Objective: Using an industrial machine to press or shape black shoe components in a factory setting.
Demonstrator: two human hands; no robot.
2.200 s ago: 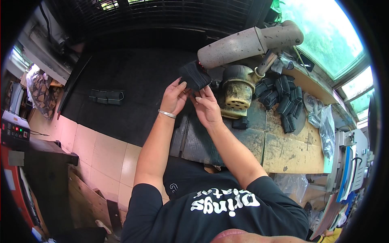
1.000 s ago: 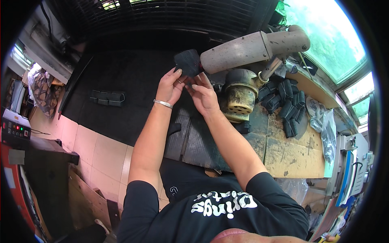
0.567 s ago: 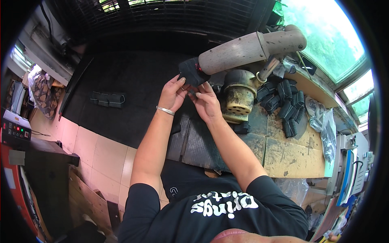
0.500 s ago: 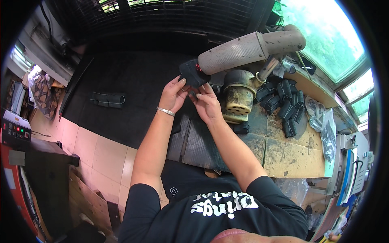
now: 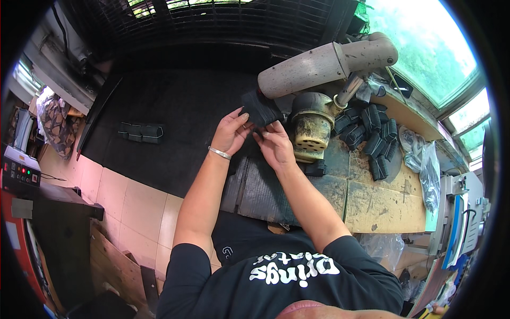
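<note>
My left hand (image 5: pixel 232 133) pinches the left lower edge of a small stack of black fabric pieces (image 5: pixel 261 108), thumb on top. My right hand (image 5: pixel 277 144) has its fingers curled at the stack's lower right edge, the tips partly hidden. The stack is tilted just below the tip of a grey ribbed cylinder (image 5: pixel 300 72) on a machine arm. Just right of my right hand stands the machine's grimy, cream-coloured round body (image 5: pixel 311 127), with holes low on its side.
Black bundles tied with white thread (image 5: pixel 374 138) are heaped on a cardboard sheet (image 5: pixel 382 204) at right. Another tied black bundle (image 5: pixel 141 133) lies on the dark table (image 5: pixel 159 95) at left. A control box (image 5: pixel 20 169) stands far left. Plastic bags (image 5: pixel 429 178) hang by the window.
The black stack has moved slightly down and right, away from the cylinder's tip, and turned. The red light seen at that tip is now mostly gone. Both hands have shifted a little.
</note>
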